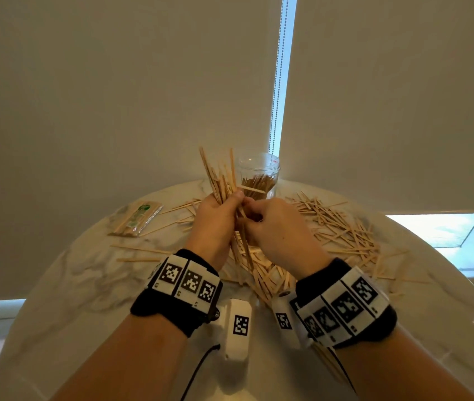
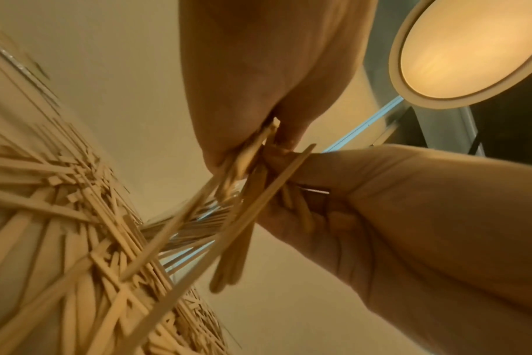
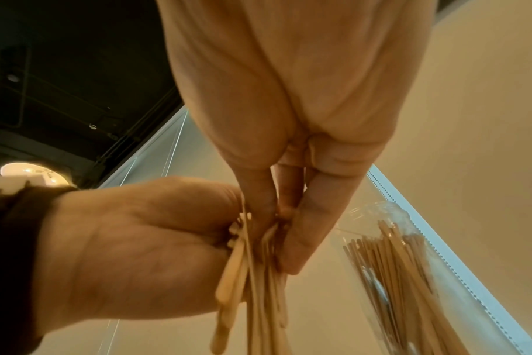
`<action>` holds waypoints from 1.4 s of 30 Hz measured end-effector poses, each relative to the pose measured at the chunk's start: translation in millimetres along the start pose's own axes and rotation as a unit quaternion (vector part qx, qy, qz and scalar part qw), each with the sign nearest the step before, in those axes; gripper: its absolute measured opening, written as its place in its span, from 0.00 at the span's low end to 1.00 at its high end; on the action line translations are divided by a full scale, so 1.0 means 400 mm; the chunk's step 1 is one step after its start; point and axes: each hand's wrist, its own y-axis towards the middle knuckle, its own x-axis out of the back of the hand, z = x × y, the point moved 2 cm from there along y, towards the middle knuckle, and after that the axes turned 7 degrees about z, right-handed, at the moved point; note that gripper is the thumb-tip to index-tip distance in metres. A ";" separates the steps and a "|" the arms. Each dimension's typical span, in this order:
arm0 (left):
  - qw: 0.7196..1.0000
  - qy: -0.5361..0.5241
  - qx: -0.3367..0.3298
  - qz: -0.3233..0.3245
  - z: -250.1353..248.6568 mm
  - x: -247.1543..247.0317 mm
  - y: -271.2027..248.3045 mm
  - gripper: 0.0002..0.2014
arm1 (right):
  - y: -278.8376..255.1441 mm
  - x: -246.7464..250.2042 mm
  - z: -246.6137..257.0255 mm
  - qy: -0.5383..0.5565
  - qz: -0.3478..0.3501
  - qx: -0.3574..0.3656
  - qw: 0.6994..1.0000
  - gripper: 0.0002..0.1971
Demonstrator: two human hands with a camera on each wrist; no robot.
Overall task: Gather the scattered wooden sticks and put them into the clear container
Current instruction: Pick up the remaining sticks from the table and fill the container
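My left hand grips a bundle of thin wooden sticks upright above the table, their tops fanning out beside the clear container. The container stands at the table's far edge with several sticks inside. My right hand meets the left and pinches sticks of the same bundle just below the left thumb. In the right wrist view the right fingers press sticks against the bundle held by the left hand, with the container to the right. Loose sticks lie scattered on the table.
The round marble table carries a dense stick pile under my wrists and a few strays on the left. A sealed packet of sticks lies far left. Roller blinds hang close behind the container.
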 end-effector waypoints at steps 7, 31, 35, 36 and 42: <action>0.999 -0.034 -0.010 -0.029 0.020 0.019 0.010 0.09 | 0.000 0.016 -0.022 0.024 0.021 -0.008 0.999 0.07; 0.956 -0.291 -0.032 0.014 0.042 0.014 0.009 0.07 | -0.003 -0.006 -0.044 -0.079 0.175 -0.030 0.981 0.22; 0.956 -0.287 -0.056 0.006 0.040 0.023 0.021 0.11 | 0.006 -0.009 -0.046 -0.078 0.158 -0.019 0.984 0.12; 0.953 -0.297 -0.055 0.000 0.037 0.028 0.023 0.12 | 0.004 -0.007 -0.045 -0.073 0.167 -0.021 0.983 0.11; 0.934 -0.347 -0.072 -0.054 0.021 0.080 0.038 0.15 | -0.002 0.015 -0.070 -0.072 0.214 -0.056 0.973 0.06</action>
